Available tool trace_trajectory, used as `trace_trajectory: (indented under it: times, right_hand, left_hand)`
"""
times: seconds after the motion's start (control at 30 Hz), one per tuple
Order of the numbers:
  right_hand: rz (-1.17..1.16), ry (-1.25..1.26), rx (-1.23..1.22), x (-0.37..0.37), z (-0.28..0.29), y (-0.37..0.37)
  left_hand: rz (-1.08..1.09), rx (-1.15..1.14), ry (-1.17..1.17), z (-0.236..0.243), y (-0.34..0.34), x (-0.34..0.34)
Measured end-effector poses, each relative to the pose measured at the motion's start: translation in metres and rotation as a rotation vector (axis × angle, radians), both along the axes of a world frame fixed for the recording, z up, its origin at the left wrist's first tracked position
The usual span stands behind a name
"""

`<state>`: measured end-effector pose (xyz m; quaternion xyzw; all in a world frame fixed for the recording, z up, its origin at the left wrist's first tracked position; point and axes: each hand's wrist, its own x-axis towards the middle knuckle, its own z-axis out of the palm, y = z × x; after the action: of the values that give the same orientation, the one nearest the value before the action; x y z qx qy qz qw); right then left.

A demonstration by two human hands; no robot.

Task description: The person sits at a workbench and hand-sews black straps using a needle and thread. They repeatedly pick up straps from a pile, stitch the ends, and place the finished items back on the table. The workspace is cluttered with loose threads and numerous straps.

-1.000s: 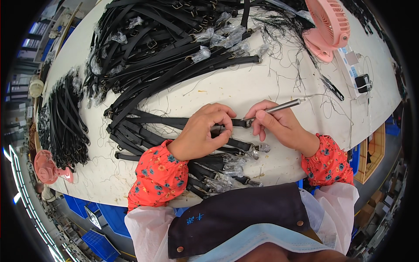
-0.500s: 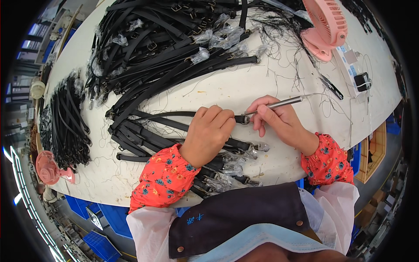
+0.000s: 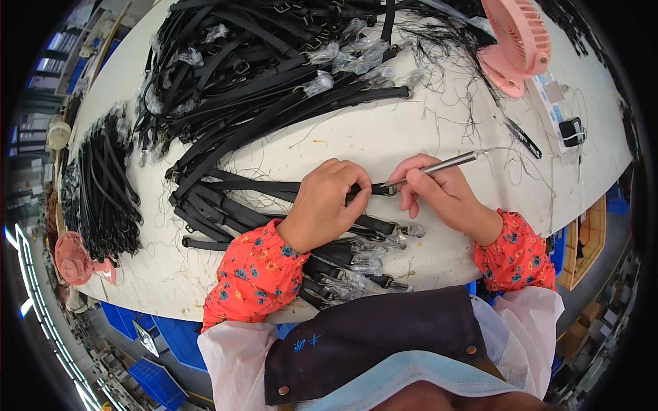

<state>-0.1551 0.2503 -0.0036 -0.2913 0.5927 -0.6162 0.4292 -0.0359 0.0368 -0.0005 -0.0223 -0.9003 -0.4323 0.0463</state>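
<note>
Where pinched: strap [image 3: 379, 190], apparently between thumb and curled fingers of left hand [image 3: 322, 203].
Strap's run: left to right, beneath left hand, metal fitting [image 3: 393, 191] just left of right hand [image 3: 444, 196].
Pen: pinched in right hand, slanting down-left toward fitting; right hand nearer that end.
Behind left hand: strap's middle, hidden.
At pen tip: contact with strap too small to tell.

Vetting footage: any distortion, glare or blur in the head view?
Head view: fisheye bows the table edge, corners black; strip lights at lower left blown out; highlights on tool and plastic wrapping; left hand, right hand without obvious motion blur.
</note>
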Motion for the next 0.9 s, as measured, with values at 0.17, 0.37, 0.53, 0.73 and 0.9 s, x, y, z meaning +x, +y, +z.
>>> trace_trajectory:
  times: [0.17,0.37,0.53,0.73,0.9]
  right_hand:
    - [0.005,-0.006,-0.005,-0.0001,0.0012,-0.0011]
    - [0.01,0.003,0.016,0.0002,0.0015,-0.0009]
    - [0.035,-0.009,0.026,-0.0004,0.005,-0.0015]
    - [0.042,-0.022,0.04,0.0,0.0038,-0.0012]
    - [0.05,-0.005,0.042,-0.0003,0.0046,-0.0019]
  left_hand:
    - [0.015,-0.01,0.044,-0.0016,0.0019,-0.0005]
    - [0.052,-0.032,0.031,-0.0044,0.0011,-0.0022]
    - [0.064,-0.022,0.005,-0.0035,0.0011,-0.0026]
    - [0.067,-0.024,0.006,-0.0031,0.0018,-0.0028]
    - [0.067,-0.036,0.004,-0.0039,0.0014,-0.002]
